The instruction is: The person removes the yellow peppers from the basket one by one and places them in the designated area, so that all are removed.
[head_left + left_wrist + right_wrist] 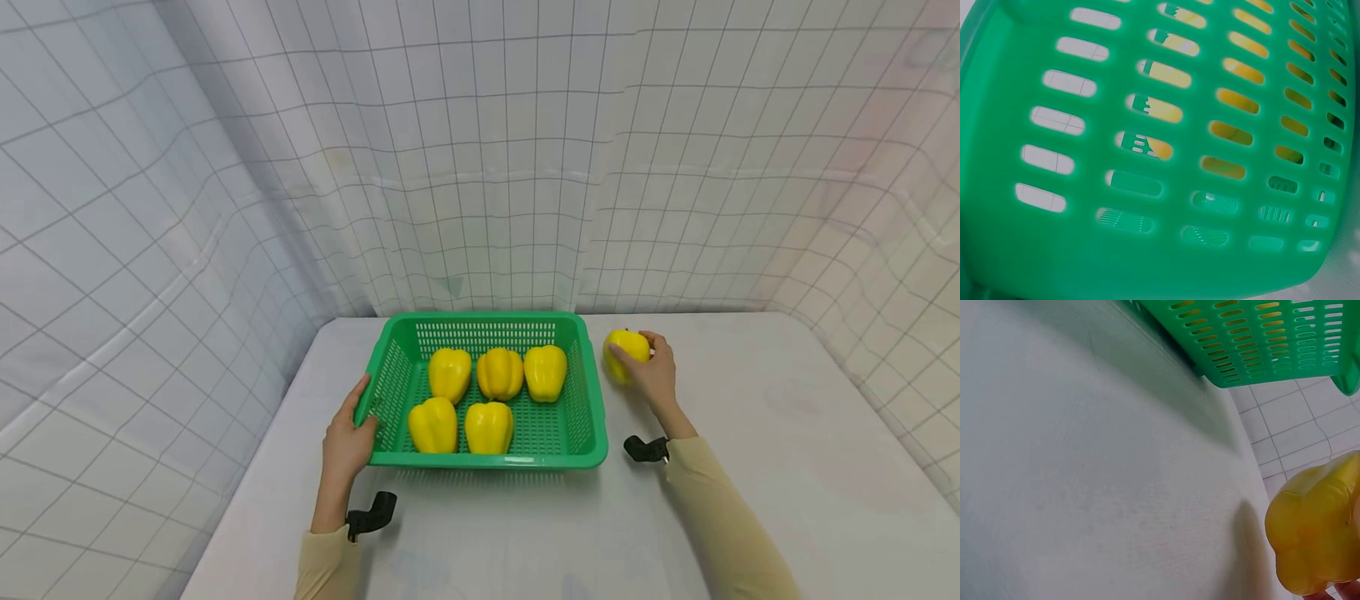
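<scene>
A green perforated plastic basket (480,460) sits on the white table, with several yellow bell peppers (489,428) lying inside in two rows. At its left end my left hand (347,437) grips the rim, thumb over the edge. The basket's slotted side wall (1054,250) fills the left wrist view, yellow showing through the slots. Just off the basket's right end, my right hand (655,377) holds another yellow bell pepper (619,350) between thumb and fingers. In the right wrist view this pepper (1313,525) appears with fingertips under its lower end, a shadow on the table beside it.
The white table (750,433) extends to the right and in front of the basket. A white grid-patterned curtain (495,167) stands behind the table and along both sides. Each wrist carries a small black camera mount (372,514).
</scene>
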`<act>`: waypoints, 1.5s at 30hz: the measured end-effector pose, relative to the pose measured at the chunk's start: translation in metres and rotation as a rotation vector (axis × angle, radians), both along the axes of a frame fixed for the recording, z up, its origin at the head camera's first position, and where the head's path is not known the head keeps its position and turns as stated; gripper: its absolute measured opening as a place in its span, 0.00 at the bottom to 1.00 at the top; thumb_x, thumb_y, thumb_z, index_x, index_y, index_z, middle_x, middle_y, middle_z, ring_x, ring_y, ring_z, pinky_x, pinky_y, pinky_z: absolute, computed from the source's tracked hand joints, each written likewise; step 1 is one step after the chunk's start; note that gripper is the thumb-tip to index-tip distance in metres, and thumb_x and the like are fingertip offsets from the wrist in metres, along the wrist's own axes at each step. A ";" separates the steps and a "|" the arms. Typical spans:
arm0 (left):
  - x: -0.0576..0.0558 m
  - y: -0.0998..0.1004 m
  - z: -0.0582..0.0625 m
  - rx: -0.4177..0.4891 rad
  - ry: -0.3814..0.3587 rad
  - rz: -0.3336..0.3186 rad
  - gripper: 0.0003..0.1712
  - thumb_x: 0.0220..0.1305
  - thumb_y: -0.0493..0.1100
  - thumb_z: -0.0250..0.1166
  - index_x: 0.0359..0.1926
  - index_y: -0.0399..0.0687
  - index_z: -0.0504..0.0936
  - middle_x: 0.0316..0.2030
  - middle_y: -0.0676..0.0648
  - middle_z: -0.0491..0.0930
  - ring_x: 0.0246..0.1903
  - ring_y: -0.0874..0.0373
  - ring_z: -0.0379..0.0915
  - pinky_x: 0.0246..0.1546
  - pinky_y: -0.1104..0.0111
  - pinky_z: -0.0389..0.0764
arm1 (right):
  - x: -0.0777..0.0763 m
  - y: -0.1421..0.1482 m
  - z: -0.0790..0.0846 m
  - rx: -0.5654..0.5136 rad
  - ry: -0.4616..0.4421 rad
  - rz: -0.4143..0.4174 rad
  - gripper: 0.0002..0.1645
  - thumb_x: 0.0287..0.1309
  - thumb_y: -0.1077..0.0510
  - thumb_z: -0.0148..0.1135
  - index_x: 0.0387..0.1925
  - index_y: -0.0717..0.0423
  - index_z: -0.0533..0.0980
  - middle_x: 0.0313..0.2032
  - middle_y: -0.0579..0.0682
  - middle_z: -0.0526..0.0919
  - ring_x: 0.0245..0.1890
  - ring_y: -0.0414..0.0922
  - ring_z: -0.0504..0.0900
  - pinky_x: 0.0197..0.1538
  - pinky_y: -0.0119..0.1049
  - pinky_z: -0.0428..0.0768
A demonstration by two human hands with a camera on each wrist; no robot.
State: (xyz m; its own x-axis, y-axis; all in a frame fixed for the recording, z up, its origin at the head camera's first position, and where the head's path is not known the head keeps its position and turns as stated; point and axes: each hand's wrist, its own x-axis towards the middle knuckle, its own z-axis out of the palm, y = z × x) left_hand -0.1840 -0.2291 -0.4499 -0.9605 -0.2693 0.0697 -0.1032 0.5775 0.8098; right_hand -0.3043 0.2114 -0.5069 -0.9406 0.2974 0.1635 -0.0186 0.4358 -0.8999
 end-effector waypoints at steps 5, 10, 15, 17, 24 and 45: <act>0.000 0.000 -0.001 -0.002 -0.006 0.004 0.35 0.64 0.33 0.50 0.72 0.54 0.59 0.66 0.36 0.62 0.36 0.44 0.70 0.26 0.63 0.65 | 0.000 0.001 -0.002 0.017 -0.002 0.006 0.44 0.54 0.42 0.67 0.62 0.65 0.63 0.56 0.64 0.67 0.53 0.57 0.65 0.56 0.50 0.63; 0.001 0.000 -0.001 -0.003 -0.007 0.007 0.35 0.64 0.33 0.50 0.72 0.54 0.59 0.65 0.35 0.62 0.35 0.44 0.70 0.26 0.63 0.65 | 0.001 0.001 -0.004 0.035 -0.006 0.015 0.44 0.55 0.42 0.66 0.63 0.66 0.62 0.56 0.65 0.66 0.55 0.58 0.65 0.57 0.52 0.63; 0.001 0.000 -0.001 -0.005 -0.010 0.010 0.36 0.63 0.33 0.50 0.72 0.54 0.59 0.65 0.34 0.63 0.33 0.44 0.69 0.25 0.64 0.65 | 0.001 0.002 -0.009 0.033 -0.026 0.019 0.45 0.56 0.41 0.65 0.64 0.65 0.61 0.58 0.65 0.65 0.56 0.58 0.64 0.58 0.52 0.62; 0.001 0.000 -0.002 -0.005 -0.010 0.011 0.36 0.63 0.33 0.50 0.72 0.54 0.59 0.65 0.34 0.63 0.33 0.45 0.69 0.25 0.64 0.65 | 0.002 0.002 -0.010 0.031 -0.037 0.019 0.46 0.56 0.41 0.64 0.64 0.65 0.60 0.59 0.65 0.65 0.56 0.58 0.64 0.59 0.53 0.62; 0.000 0.000 -0.002 -0.001 -0.007 0.006 0.36 0.64 0.33 0.50 0.72 0.54 0.58 0.65 0.35 0.62 0.34 0.44 0.70 0.25 0.64 0.66 | 0.002 0.002 -0.012 0.026 -0.060 0.020 0.47 0.57 0.38 0.62 0.65 0.65 0.59 0.60 0.65 0.63 0.58 0.58 0.63 0.60 0.53 0.60; -0.001 -0.001 -0.001 -0.010 -0.006 0.001 0.36 0.64 0.33 0.50 0.72 0.53 0.58 0.65 0.35 0.62 0.37 0.43 0.70 0.27 0.63 0.66 | 0.001 0.003 -0.016 0.091 -0.104 0.036 0.49 0.63 0.33 0.50 0.71 0.61 0.51 0.62 0.67 0.59 0.60 0.61 0.61 0.59 0.61 0.52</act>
State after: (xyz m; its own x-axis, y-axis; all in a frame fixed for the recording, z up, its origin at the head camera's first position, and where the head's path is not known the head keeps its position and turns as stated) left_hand -0.1850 -0.2301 -0.4509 -0.9607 -0.2693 0.0669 -0.1081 0.5851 0.8037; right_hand -0.3028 0.2144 -0.5225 -0.9638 0.2511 0.0895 0.0553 0.5166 -0.8544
